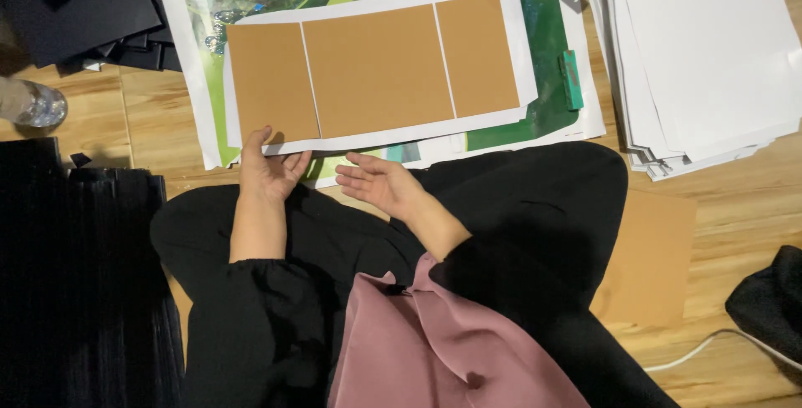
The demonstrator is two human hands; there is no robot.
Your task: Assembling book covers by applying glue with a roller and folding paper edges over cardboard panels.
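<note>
A pink cloth point(443, 349) drapes over the person's black-clad lap, nearest the lens. Just beyond, the left hand point(266, 170) pinches the near left edge of a white sheet point(380, 70) bearing three brown boards, its grip clamped on the paper. The right hand point(380, 181) hovers palm-up, fingers apart, just beside that edge. The sheet lies on a green poster point(535, 40) on the floor. A paper stack point(710, 49) sits far right, black sheets point(75, 7) far left.
</note>
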